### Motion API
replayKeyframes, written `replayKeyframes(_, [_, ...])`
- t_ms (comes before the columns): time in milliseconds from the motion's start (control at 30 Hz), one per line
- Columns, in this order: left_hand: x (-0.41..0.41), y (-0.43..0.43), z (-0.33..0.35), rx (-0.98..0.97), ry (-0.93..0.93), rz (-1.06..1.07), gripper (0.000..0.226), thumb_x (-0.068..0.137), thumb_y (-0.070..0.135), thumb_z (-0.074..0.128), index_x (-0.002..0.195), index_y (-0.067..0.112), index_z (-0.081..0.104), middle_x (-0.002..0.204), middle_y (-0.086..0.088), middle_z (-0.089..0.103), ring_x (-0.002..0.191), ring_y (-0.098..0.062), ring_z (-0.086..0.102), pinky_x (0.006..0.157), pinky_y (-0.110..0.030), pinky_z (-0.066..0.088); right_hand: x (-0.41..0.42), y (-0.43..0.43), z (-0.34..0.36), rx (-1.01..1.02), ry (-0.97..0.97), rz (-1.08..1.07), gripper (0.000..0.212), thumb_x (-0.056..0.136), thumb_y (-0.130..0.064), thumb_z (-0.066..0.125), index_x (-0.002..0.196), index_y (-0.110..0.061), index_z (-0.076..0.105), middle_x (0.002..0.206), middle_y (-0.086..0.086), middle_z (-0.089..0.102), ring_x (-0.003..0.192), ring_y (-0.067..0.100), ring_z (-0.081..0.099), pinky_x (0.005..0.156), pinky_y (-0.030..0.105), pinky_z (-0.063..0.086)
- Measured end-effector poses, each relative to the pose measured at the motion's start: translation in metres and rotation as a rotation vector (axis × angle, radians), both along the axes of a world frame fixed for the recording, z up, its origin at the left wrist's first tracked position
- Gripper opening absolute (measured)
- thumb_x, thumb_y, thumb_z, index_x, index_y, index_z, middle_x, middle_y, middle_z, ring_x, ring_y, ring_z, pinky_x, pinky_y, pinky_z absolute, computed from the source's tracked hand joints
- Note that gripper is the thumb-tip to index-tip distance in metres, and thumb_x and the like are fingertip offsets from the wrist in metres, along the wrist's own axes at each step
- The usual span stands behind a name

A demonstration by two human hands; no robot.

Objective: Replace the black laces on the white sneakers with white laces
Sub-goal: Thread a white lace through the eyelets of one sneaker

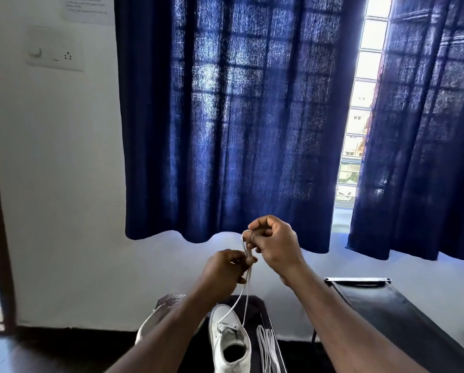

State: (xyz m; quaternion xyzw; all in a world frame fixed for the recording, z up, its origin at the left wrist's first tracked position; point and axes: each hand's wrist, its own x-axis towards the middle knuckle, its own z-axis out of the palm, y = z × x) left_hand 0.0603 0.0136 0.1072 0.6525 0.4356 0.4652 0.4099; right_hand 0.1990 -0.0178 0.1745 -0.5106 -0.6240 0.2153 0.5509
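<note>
A white sneaker (229,343) stands on a dark stool (255,305), toe pointing away from me. A white lace (241,298) runs up from its front eyelets in two strands to my raised hands. My left hand (224,270) pinches the strands low down. My right hand (275,244) is higher and grips the lace's upper end, which loops over a finger. A second white sneaker (151,323) lies to the left, mostly hidden behind my left forearm. A bundle of white laces (268,348) lies on the stool to the right of the first sneaker.
A black chair (381,302) with a metal frame stands at the right. Dark blue curtains (225,117) hang over the window ahead, above a white wall. The floor (50,351) at lower left is dark.
</note>
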Motion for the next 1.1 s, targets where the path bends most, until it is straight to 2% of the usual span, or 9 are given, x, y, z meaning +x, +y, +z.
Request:
replayKeyframes(133, [-0.003, 0.002, 0.002, 0.085, 0.144, 0.055, 0.045, 0.096, -0.004, 0.057, 0.067, 0.025, 0.074, 0.071, 0.005, 0.07, 0.061, -0.013, 0.062, 0.07, -0.041, 0.061, 0.006, -0.006, -0.009, 0.043, 0.038, -0.032, 0.012, 0.092, -0.013, 0.078, 0.101, -0.02, 0.074, 0.082, -0.005, 0.079, 0.072, 0.01, 0.075, 0.066, 0.019, 0.057])
replayKeyframes(267, [-0.01, 0.004, 0.011, 0.217, 0.324, 0.058, 0.034, 0.099, 0.002, 0.055, 0.073, 0.018, 0.069, 0.07, -0.002, 0.066, 0.06, -0.018, 0.056, 0.066, -0.039, 0.057, 0.019, -0.011, -0.041, -0.127, 0.198, -0.114, 0.014, 0.095, -0.007, 0.07, 0.089, -0.017, 0.078, 0.083, 0.0, 0.078, 0.067, 0.01, 0.072, 0.062, 0.023, 0.052])
replayKeyframes(367, [-0.009, 0.002, 0.026, 0.31, 0.537, -0.019, 0.022, 0.098, 0.01, 0.057, 0.088, 0.017, 0.075, 0.074, 0.009, 0.068, 0.06, -0.004, 0.054, 0.069, -0.029, 0.051, 0.013, -0.017, -0.07, -0.334, 0.362, -0.001, 0.013, 0.098, -0.006, 0.065, 0.089, -0.011, 0.072, 0.087, 0.003, 0.076, 0.062, 0.013, 0.068, 0.055, 0.021, 0.045])
replayKeyframes(467, [-0.009, 0.001, 0.04, 0.498, 0.82, -0.013, 0.019, 0.098, 0.021, 0.059, 0.104, 0.02, 0.077, 0.098, 0.004, 0.076, 0.085, -0.012, 0.063, 0.077, -0.023, 0.045, -0.001, -0.019, -0.093, -0.467, 0.551, 0.103, 0.014, 0.101, -0.007, 0.061, 0.092, -0.014, 0.068, 0.091, 0.004, 0.073, 0.058, 0.014, 0.065, 0.05, 0.021, 0.036])
replayKeyframes(667, [-0.014, 0.002, 0.039, 0.556, 0.886, -0.021, 0.024, 0.092, 0.017, 0.059, 0.104, 0.023, 0.078, 0.107, 0.005, 0.077, 0.1, -0.016, 0.067, 0.088, -0.032, 0.053, -0.014, -0.02, -0.104, -0.535, 0.659, 0.275, 0.02, 0.104, -0.001, 0.043, 0.1, -0.008, 0.062, 0.09, 0.01, 0.078, 0.057, 0.016, 0.055, 0.052, 0.026, 0.034])
replayKeyframes(767, [-0.022, 0.004, 0.025, 0.511, 0.843, 0.004, 0.021, 0.099, 0.022, 0.059, 0.107, 0.023, 0.079, 0.108, 0.006, 0.077, 0.101, -0.015, 0.067, 0.09, -0.033, 0.053, -0.005, -0.014, -0.107, -0.458, 0.501, 0.151, 0.019, 0.101, -0.004, 0.056, 0.086, -0.015, 0.06, 0.081, 0.009, 0.074, 0.049, 0.012, 0.048, 0.047, 0.024, 0.033])
replayKeyframes(867, [-0.025, 0.004, -0.006, 0.405, 0.838, 0.052, 0.021, 0.097, 0.025, 0.061, 0.106, 0.025, 0.079, 0.105, 0.004, 0.078, 0.098, -0.019, 0.069, 0.087, -0.035, 0.055, 0.005, -0.01, -0.114, -0.263, -0.037, -0.072, 0.015, 0.092, -0.023, 0.073, 0.079, -0.028, 0.067, 0.079, -0.006, 0.077, 0.059, 0.005, 0.061, 0.059, 0.027, 0.045])
replayKeyframes(967, [-0.024, -0.003, -0.041, 0.329, 0.827, 0.111, 0.021, 0.092, 0.02, 0.061, 0.103, 0.022, 0.079, 0.101, -0.003, 0.078, 0.096, -0.025, 0.07, 0.083, -0.036, 0.055, 0.006, -0.017, -0.125, -0.17, -0.347, -0.139, 0.007, 0.088, -0.028, 0.078, 0.084, -0.031, 0.072, 0.079, -0.018, 0.074, 0.069, -0.009, 0.062, 0.062, 0.009, 0.042])
replayKeyframes(1100, [-0.022, -0.023, -0.076, 0.37, 0.98, 0.094, 0.024, 0.092, 0.014, 0.059, 0.108, 0.022, 0.075, 0.103, -0.01, 0.076, 0.099, -0.032, 0.069, 0.079, -0.039, 0.051, 0.003, -0.027, -0.145, -0.087, -0.621, -0.156, 0.009, 0.088, -0.028, 0.073, 0.096, -0.029, 0.078, 0.093, -0.007, 0.077, 0.09, 0.014, 0.068, 0.077, 0.032, 0.052])
